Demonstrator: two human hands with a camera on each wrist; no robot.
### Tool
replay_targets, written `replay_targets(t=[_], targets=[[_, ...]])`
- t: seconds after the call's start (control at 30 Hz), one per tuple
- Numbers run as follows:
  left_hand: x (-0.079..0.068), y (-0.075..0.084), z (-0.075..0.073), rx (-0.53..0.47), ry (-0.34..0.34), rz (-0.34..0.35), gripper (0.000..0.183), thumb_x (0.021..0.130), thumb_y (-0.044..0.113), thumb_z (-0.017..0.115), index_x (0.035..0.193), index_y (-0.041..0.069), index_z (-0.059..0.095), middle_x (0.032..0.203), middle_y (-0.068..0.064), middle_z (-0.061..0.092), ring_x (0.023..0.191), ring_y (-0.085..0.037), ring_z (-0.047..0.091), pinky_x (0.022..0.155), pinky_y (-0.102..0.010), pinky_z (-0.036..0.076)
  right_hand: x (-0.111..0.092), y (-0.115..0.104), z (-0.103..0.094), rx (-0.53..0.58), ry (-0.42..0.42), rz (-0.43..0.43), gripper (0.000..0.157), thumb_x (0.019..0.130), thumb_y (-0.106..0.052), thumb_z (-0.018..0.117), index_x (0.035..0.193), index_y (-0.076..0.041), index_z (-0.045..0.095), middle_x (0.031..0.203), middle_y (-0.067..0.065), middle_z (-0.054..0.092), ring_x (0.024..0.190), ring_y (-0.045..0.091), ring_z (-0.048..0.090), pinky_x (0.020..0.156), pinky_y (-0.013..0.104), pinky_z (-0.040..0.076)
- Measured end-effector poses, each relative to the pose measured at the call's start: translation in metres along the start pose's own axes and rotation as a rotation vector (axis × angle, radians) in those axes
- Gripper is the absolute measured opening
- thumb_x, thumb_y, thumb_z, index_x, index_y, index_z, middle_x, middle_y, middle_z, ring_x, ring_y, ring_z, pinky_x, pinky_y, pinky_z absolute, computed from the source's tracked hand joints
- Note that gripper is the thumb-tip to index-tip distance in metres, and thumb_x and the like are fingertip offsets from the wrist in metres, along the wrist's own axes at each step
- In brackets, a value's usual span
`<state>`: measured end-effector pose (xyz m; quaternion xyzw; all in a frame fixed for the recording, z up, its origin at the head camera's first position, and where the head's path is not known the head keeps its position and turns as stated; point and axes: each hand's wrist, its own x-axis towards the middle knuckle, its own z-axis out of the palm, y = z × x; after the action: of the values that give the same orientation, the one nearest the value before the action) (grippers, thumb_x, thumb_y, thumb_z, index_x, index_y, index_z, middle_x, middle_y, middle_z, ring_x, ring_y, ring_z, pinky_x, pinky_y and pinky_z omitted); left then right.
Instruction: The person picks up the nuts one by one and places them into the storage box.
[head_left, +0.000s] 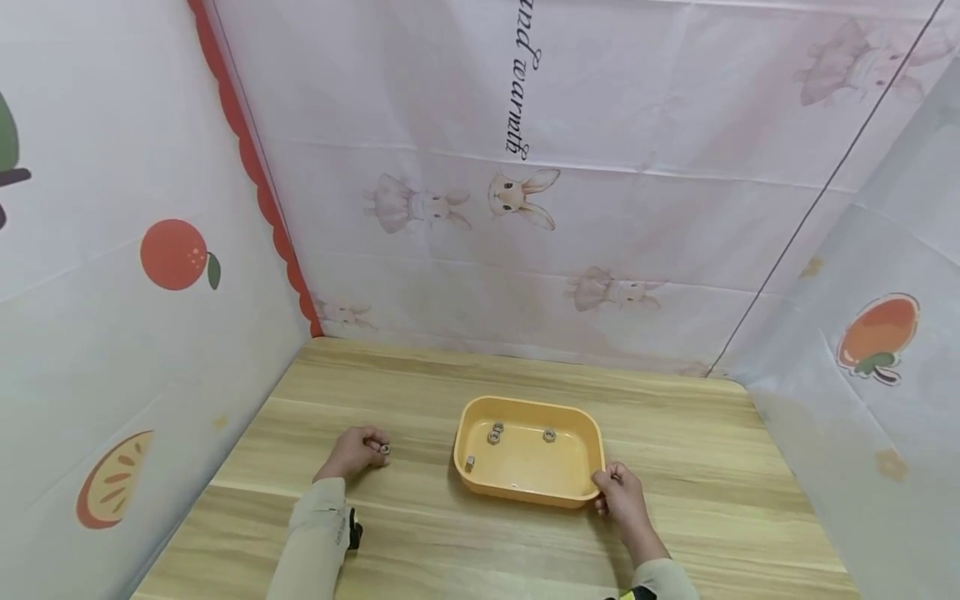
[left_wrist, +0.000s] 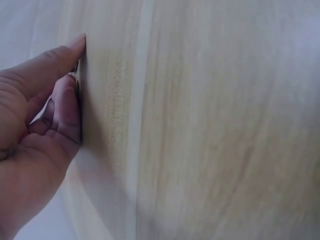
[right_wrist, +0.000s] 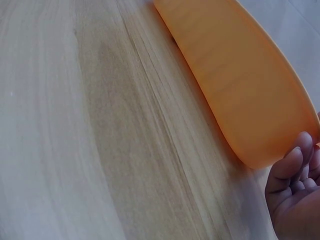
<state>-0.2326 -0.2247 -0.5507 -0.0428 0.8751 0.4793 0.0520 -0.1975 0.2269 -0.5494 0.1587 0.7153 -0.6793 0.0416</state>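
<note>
At the left of the table, my left hand (head_left: 357, 452) pinches a metal hex nut (head_left: 386, 449) between thumb and fingertips, low at the wood surface. The left wrist view shows the thumb and curled fingers of the left hand (left_wrist: 45, 105) close together at the tabletop, the nut mostly hidden there. A yellow-orange rectangular tray (head_left: 525, 495) sits at the middle, holding several metal nuts, among them one nut (head_left: 550, 435) toward the right. My right hand (head_left: 624, 498) grips the tray's near right corner by its rim. Seen from the right wrist, its fingers (right_wrist: 289, 164) touch the tray's outer wall (right_wrist: 235, 85).
Light wood-grain table (head_left: 420, 533) lies under everything. A printed cloth with rabbits (head_left: 480, 275) stands behind its far edge, and fruit-printed cloths rise on the left (head_left: 112, 333) and right sides. The left forearm's sleeve (head_left: 311, 542) crosses the near left part of the table.
</note>
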Motion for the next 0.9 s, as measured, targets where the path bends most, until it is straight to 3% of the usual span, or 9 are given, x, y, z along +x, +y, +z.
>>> replay_targets(t=[0.27,0.43,0.67,0.9], targets=[[0.001,-0.004,0.001,0.042,0.017,0.039,0.016,0.073,0.0,0.076,0.086,0.0,0.067,0.074,-0.003,0.059,0.07,-0.015,0.052,0.063,-0.026,0.044,0.0,0.001,-0.001,0.004,-0.014,0.007,0.02,0.083,-0.003,0.056,0.073,-0.007,0.039,0.058,0.001,0.045,0.049,0.013,0.047,0.043,0.023,0.041],[0.001,-0.009,-0.005,-0.084,0.006,0.021,0.015,0.078,0.001,0.072,0.091,-0.003,0.065,0.08,-0.007,0.061,0.074,-0.018,0.056,0.064,-0.026,0.049,0.0,0.002,0.0,-0.001,0.003,-0.006,0.02,0.081,-0.002,0.056,0.073,-0.008,0.038,0.058,0.002,0.044,0.048,0.013,0.046,0.042,0.022,0.041],[-0.001,-0.01,-0.01,-0.304,-0.019,-0.008,0.027,0.074,-0.005,0.073,0.098,-0.011,0.062,0.085,-0.013,0.064,0.076,-0.019,0.06,0.069,-0.028,0.053,-0.001,0.002,0.0,-0.015,0.011,-0.003,0.019,0.081,-0.003,0.055,0.074,-0.007,0.038,0.06,0.002,0.044,0.049,0.013,0.046,0.043,0.023,0.041],[-0.004,-0.006,-0.009,-0.382,-0.049,-0.007,0.029,0.076,-0.004,0.072,0.101,-0.013,0.06,0.087,-0.014,0.065,0.078,-0.022,0.063,0.072,-0.033,0.054,-0.001,0.0,-0.001,-0.009,0.0,-0.013,0.019,0.081,-0.003,0.056,0.074,-0.007,0.038,0.059,0.002,0.044,0.049,0.013,0.046,0.043,0.023,0.041]])
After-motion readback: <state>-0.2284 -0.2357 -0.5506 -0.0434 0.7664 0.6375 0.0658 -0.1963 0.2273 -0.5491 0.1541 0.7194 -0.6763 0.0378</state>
